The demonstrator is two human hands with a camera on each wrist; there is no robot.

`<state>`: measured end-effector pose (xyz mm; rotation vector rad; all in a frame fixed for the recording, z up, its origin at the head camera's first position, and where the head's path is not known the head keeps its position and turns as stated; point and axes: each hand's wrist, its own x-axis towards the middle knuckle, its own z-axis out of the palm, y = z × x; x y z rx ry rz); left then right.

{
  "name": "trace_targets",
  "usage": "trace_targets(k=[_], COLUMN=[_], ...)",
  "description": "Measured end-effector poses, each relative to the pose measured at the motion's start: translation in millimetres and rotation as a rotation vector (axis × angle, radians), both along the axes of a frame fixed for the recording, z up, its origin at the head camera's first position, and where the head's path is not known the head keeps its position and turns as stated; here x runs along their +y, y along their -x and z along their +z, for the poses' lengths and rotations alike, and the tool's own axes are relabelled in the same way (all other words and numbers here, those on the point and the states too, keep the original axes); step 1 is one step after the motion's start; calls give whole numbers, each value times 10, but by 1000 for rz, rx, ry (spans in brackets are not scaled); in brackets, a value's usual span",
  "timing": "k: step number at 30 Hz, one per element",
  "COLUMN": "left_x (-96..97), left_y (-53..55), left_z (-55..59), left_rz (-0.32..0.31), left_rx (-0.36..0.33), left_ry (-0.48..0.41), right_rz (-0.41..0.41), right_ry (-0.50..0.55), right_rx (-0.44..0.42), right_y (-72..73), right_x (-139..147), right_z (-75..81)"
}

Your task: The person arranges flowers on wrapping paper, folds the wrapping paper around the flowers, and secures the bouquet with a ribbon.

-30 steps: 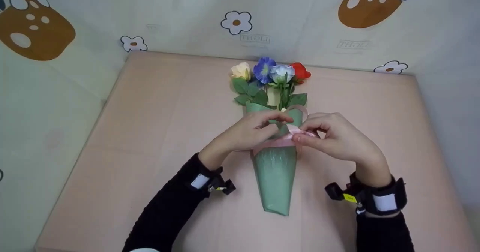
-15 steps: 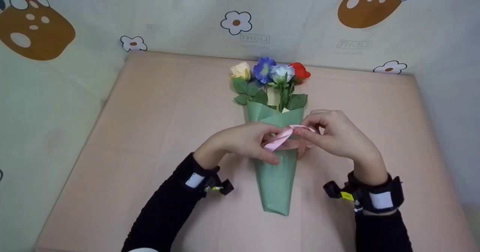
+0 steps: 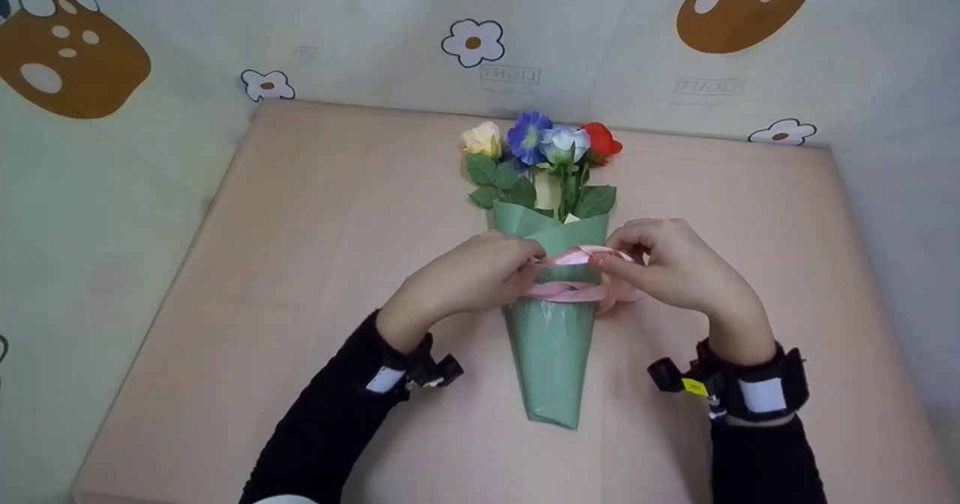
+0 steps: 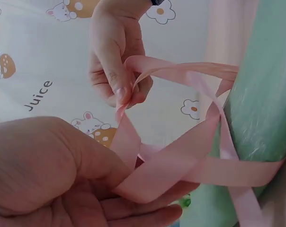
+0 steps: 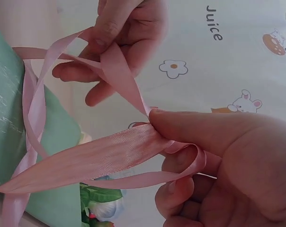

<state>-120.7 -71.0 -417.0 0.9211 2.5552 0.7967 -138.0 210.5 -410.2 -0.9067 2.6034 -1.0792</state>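
A bouquet wrapped in green paper [image 3: 553, 369] lies on the table in the head view. Its cream rose [image 3: 481, 139], blue flower [image 3: 528, 138], pale blue flower [image 3: 564, 144] and red flower [image 3: 602, 142] point toward the back edge. Pink ribbon [image 3: 566, 292] crosses the wrap's middle. On the left side, my left hand [image 3: 480, 273] pinches a loop of ribbon [image 4: 169, 165] between thumb and fingers. Opposite it, my right hand [image 3: 679, 268] grips gathered ribbon [image 5: 105, 153] between thumb and curled fingers. A ribbon strand stretches between both hands. Some crossings are hidden behind fingers.
The bouquet rests on a pale pink tabletop [image 3: 300, 264], whose back edge meets a wall covering [image 3: 375, 31] printed with flowers and cartoon animals. Each wrist carries a strapped camera, the left one [image 3: 442, 373] and the right one [image 3: 675, 380].
My left hand has gone from reaching over the wrap to pinching ribbon, then drawn slightly left, stretching the strand. My right hand keeps its grip nearly in place.
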Motion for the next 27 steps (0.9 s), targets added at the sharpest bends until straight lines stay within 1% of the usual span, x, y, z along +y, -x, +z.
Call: trace_targets(k=[2, 3, 4, 5, 6, 7, 8, 10, 11, 12, 14, 15, 17, 19, 20, 22, 23, 25, 27], left_x=[-71, -114, -162, -215, -267, -319, -371, -477, -530, -581, -680, -731, -830, -926, -970, -1054, -1092, -1162, -1228], left_y=[15, 23, 31, 36, 48, 63, 79, 117, 136, 157, 184, 194, 206, 215, 218, 227, 229, 235, 238], left_z=[53, 71, 85, 99, 100, 95, 90, 77, 76, 73, 67, 65, 66, 61, 58, 48, 43, 30, 10], left_rz=[59, 85, 106, 124, 133, 137, 142, 154, 166, 178, 207, 219, 238, 244, 243, 240, 237, 225, 203], left_rx=[15, 12, 5, -13, -42, -83, -143, -292, -368, -436, -537, -569, -617, -640, -638, -626, -613, -560, -511], left_ry=[4, -16, -49, -99, -173, -256, -351, -537, -615, -676, -739, -743, -710, -650, -618, -557, -531, -477, -421], right_rz=[5, 10, 18, 24, 31, 38, 47, 65, 73, 87, 130, 153, 192, 208, 200, 167, 136, 74, 18], right_ry=[-9, -10, -10, -6, 1, 9, 18, 33, 34, 33, 29, 31, 45, 79, 97, 125, 129, 121, 85], right_rx=[-11, -14, -15, -19, -23, -25, -28, -27, -28, -30, -46, -68, -126, -203, -237, -286, -297, -277, -234], right_y=[5, 2, -3, -15, -28, -43, -58, -79, -86, -88, -90, -85, -66, -40, -29, -14, -12, -13, -21], right_x=[7, 15, 26, 44, 65, 90, 116, 171, 199, 223, 281, 311, 375, 448, 488, 567, 606, 682, 751], right_z=[13, 17, 23, 32, 43, 57, 72, 109, 131, 154, 189, 206, 231, 241, 245, 247, 248, 241, 224])
